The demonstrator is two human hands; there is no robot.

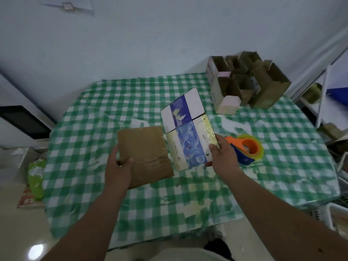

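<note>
Two bare forearms rise from the bottom edge of the frame toward the middle. The left hand (118,174), left of centre, grips a flat brown cardboard piece (146,153) at its near left corner, thumb curled over the top face and fingers hidden beneath. This cardboard lies just left of centre, its far edge tipped slightly rightward, and its surface shows a glossy sheen like clear tape. Right of centre, the right hand (223,157) pinches the right edge of a flattened printed carton (188,132), thumb on the printed face and fingers wrapped round the side. That carton is pale yellow with a blue picture band, and its white flaps point toward the upper middle of the frame. Its left edge runs just beside the brown cardboard; whether the two touch cannot be told. Both pieces sit over a green-and-white checked tablecloth (282,166) that covers the table. Just behind the right hand, an orange and blue tape dispenser (246,149) with a yellowish roll rests on the cloth. Farther off, in the upper right, a cluster of open brown cartons (244,83) stands upright near the table's far corner. At the left edge, a green bag (35,178) lies on the floor, and a black panel (24,121) sits above it.
</note>
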